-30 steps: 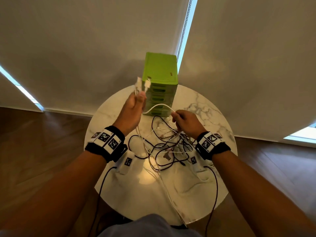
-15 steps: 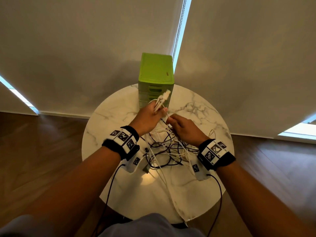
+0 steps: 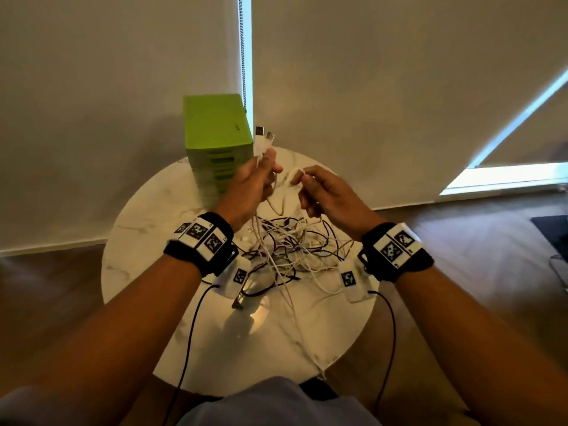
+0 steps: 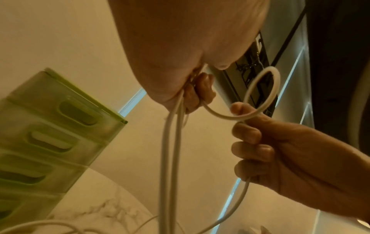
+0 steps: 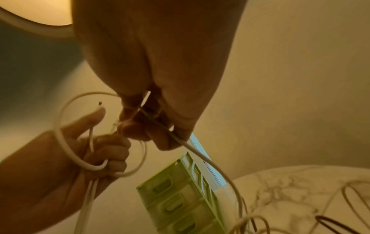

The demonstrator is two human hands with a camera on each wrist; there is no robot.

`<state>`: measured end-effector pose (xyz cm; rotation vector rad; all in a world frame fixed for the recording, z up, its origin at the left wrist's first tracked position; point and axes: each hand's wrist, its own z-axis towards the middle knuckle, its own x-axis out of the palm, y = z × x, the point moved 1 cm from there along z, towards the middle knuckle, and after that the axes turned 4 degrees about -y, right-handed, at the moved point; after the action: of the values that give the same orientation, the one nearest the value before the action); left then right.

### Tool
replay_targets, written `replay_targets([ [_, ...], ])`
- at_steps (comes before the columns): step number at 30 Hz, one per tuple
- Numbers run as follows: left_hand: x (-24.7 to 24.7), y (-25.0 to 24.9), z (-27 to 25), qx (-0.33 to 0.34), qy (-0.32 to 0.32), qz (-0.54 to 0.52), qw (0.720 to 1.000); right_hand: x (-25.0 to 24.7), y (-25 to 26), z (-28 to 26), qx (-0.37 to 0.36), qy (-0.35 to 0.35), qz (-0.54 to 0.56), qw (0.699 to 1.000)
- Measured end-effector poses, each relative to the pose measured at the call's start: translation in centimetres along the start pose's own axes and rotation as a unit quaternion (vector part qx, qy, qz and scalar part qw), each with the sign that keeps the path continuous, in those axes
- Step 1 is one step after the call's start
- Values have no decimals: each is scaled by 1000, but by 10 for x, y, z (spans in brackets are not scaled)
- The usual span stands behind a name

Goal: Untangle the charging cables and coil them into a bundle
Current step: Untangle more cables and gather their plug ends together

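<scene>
A tangle of white and dark charging cables lies on the round marble table. Above it, my left hand grips two white cables just below their USB plugs, which stick up past my thumb. The strands hang straight down from that fist. My right hand pinches a small loop of white cable close beside the left hand. The loop curves from my left fingers to the right hand. In the right wrist view the cable runs down from the pinching fingers.
A green plastic drawer unit stands at the table's back, just left of my left hand. Blinds and a bead chain hang behind it. A dark plug lies near the table's middle. Wooden floor surrounds the table.
Both hands have risen from the tangle. The left hand has lifted the plugs higher again, and the right hand now holds up a loop of white cable beside it.
</scene>
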<state>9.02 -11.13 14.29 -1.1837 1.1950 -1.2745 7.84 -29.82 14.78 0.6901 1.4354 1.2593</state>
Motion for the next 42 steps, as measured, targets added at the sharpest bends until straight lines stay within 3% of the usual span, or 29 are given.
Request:
replay_targets([
  [4, 4, 5, -10, 26, 55, 81, 995, 19, -7, -3, 8, 14, -118, 993],
  [9, -23, 21, -20, 24, 78, 246, 966, 38, -28, -7, 30, -6, -136, 990],
  [13, -52, 28, -33, -14, 51, 193, 980, 46, -78, -11, 25, 48, -282, 958],
  [16, -72, 31, -39, -15, 1, 177, 984, 55, -108, -10, 32, 47, -284, 957],
  [18, -86, 35, -43, -22, -28, 174, 984, 56, -103, -2, 0, 12, -274, 962],
  [22, -108, 43, -44, -23, -75, 194, 978, 44, -67, 25, -103, -135, -218, 961],
  [24, -111, 46, -43, -19, -77, 216, 973, 38, -48, 37, -136, -151, -199, 959],
  [27, -104, 49, -40, -18, -77, 235, 969, 28, -29, 42, -163, -108, -215, 957],
  [30, -84, 45, -32, -11, -99, 226, 969, 21, -30, 32, -147, -73, -231, 959],
  [36, -41, 26, -12, 37, -110, 134, 984, 5, -24, 10, -62, -164, -5, 985],
  [39, -30, 19, -9, 52, -95, 82, 991, -4, -43, 0, -16, -129, -114, 985],
  [42, -29, 23, -5, 66, -87, 101, 989, -15, -63, -18, -4, -117, -215, 970],
])
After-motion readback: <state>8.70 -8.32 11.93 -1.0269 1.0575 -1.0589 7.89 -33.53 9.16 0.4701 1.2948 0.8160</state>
